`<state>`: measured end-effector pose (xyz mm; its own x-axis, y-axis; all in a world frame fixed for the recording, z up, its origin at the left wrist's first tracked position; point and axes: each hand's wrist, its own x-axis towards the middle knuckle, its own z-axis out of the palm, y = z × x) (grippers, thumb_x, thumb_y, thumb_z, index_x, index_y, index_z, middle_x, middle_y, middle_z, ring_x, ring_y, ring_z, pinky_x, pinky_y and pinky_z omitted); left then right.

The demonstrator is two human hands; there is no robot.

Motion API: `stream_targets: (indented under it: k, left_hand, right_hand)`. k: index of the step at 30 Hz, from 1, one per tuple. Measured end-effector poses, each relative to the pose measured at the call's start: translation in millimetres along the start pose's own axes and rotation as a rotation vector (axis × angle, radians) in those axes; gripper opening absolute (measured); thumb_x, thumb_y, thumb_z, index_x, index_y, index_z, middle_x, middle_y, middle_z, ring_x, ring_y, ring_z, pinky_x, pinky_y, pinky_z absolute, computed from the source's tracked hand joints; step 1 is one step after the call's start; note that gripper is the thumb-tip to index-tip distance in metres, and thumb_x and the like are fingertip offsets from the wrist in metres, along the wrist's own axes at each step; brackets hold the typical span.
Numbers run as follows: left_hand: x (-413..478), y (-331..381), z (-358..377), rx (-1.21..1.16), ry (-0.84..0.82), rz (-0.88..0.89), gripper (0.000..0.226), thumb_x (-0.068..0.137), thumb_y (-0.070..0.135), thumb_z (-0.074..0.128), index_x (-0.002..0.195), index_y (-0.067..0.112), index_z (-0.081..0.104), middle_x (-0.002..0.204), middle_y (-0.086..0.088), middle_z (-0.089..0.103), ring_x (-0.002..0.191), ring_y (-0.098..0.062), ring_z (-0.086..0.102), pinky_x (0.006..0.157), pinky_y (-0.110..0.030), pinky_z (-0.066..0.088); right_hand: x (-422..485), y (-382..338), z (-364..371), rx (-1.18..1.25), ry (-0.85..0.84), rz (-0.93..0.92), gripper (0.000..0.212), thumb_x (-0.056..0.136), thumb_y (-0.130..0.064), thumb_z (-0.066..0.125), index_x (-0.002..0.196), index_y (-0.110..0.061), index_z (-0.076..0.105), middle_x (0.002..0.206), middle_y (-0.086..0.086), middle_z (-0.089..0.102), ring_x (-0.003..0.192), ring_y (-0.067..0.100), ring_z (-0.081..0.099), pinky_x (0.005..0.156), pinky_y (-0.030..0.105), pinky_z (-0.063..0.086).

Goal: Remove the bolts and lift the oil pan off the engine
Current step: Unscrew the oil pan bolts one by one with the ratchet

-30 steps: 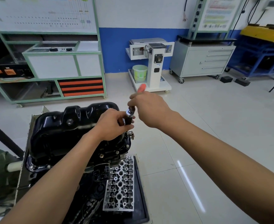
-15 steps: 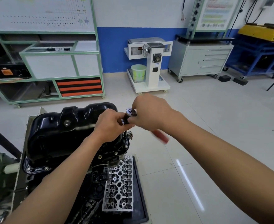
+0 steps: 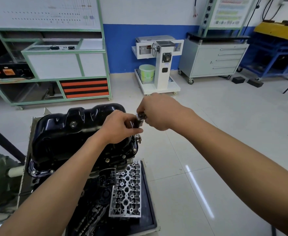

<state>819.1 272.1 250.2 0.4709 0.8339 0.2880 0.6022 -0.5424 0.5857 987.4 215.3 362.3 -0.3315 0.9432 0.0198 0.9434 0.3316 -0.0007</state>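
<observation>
Centre frame, left hand (image 3: 121, 126) and right hand (image 3: 158, 111) clamp the ratchet (image 3: 140, 119), its red handle swung from view: likely another loosening turn at the oil pan (image 3: 68, 133).

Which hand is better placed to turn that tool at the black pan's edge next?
The right, probably. The right hand grips the top of the socket wrench, where the turning is done, while the left hand wraps its black shaft lower down, steadying it at the oil pan edge.
</observation>
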Motion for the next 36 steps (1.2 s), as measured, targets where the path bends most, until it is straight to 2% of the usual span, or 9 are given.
stream_targets:
  k: [5, 9, 15, 18, 22, 26, 30, 34, 36]
  left_hand:
    - [0, 2, -6, -0.065, -0.057, -0.042, 0.032, 0.083, 0.03, 0.084, 0.092, 0.057, 0.069, 0.072, 0.008, 0.072, 0.073, -0.012, 0.065, 0.077, -0.031, 0.051]
    - [0, 3, -3, -0.042, -0.024, -0.06, 0.029, 0.08, 0.035, 0.086, 0.093, 0.054, 0.068, 0.062, 0.018, 0.065, 0.064, -0.005, 0.06, 0.066, -0.028, 0.043]
    - [-1, 5, 4, -0.008, 0.063, -0.057, 0.028, 0.078, 0.044, 0.085, 0.083, 0.054, 0.06, 0.061, 0.019, 0.063, 0.064, -0.003, 0.059, 0.061, -0.025, 0.034]
    - [-1, 3, 7, -0.011, 0.093, -0.073, 0.023, 0.076, 0.048, 0.085, 0.079, 0.049, 0.062, 0.059, 0.015, 0.063, 0.064, -0.004, 0.059, 0.061, -0.025, 0.036]
    - [0, 0, 11, 0.034, 0.13, -0.052, 0.033, 0.075, 0.038, 0.083, 0.07, 0.043, 0.051, 0.057, 0.012, 0.059, 0.064, -0.001, 0.056, 0.06, -0.027, 0.035]
    - [1, -2, 14, 0.028, 0.172, -0.068, 0.035, 0.073, 0.036, 0.086, 0.07, 0.034, 0.051, 0.061, 0.011, 0.061, 0.064, -0.004, 0.057, 0.059, -0.023, 0.039]
    - [-1, -9, 13, 0.301, 0.068, 0.069, 0.036, 0.074, 0.051, 0.084, 0.087, 0.025, 0.063, 0.087, 0.013, 0.068, 0.094, -0.014, 0.058, 0.085, -0.031, 0.038]
    - [3, -4, 14, 0.859, -0.161, 0.217, 0.047, 0.082, 0.06, 0.068, 0.119, 0.031, 0.067, 0.136, 0.01, 0.061, 0.14, -0.019, 0.041, 0.118, -0.04, 0.015]
    - [8, 0, 13, 0.968, -0.284, 0.16, 0.052, 0.086, 0.064, 0.061, 0.126, 0.032, 0.067, 0.138, 0.008, 0.06, 0.141, -0.021, 0.038, 0.123, -0.047, 0.008]
  right_hand:
    - [3, 7, 2, -0.034, 0.024, -0.18, 0.044, 0.083, 0.004, 0.057, 0.11, -0.026, 0.075, 0.126, 0.006, 0.064, 0.116, 0.031, 0.056, 0.078, 0.042, 0.054]
    - [2, 10, 2, -0.02, 0.033, -0.217, 0.049, 0.082, 0.003, 0.056, 0.114, -0.028, 0.074, 0.135, 0.001, 0.06, 0.124, 0.026, 0.053, 0.082, 0.042, 0.054]
    - [0, 7, 8, -0.019, 0.094, 0.065, 0.006, 0.083, -0.014, 0.06, 0.086, -0.019, 0.062, 0.078, 0.001, 0.044, 0.059, 0.019, 0.044, 0.049, 0.028, 0.029]
    - [-1, 10, 13, 0.1, 0.064, 0.188, 0.034, 0.081, -0.031, 0.065, 0.063, -0.019, 0.04, 0.064, -0.001, 0.043, 0.056, 0.022, 0.044, 0.049, 0.027, 0.024]
    - [-1, 4, 22, 0.34, -0.075, 0.271, 0.04, 0.077, -0.055, 0.061, 0.064, -0.018, 0.052, 0.044, -0.005, 0.062, 0.06, 0.011, 0.06, 0.052, 0.027, 0.034]
    - [4, 2, 22, 0.32, 0.021, 0.262, 0.042, 0.079, -0.046, 0.067, 0.063, -0.018, 0.04, 0.059, -0.002, 0.051, 0.056, 0.018, 0.048, 0.05, 0.028, 0.028]
    - [0, 12, 7, 0.203, -0.106, 0.064, 0.01, 0.082, -0.018, 0.067, 0.073, -0.017, 0.064, 0.064, 0.001, 0.054, 0.065, 0.024, 0.05, 0.051, 0.029, 0.032]
    - [-2, 30, 0, 0.165, -0.145, -0.011, 0.029, 0.081, -0.009, 0.062, 0.096, -0.029, 0.076, 0.085, -0.003, 0.07, 0.083, 0.021, 0.055, 0.074, 0.036, 0.047]
    - [-4, 39, 1, 0.355, -0.136, -0.03, 0.022, 0.079, -0.007, 0.068, 0.091, -0.024, 0.076, 0.079, 0.001, 0.068, 0.071, 0.017, 0.051, 0.067, 0.032, 0.045]
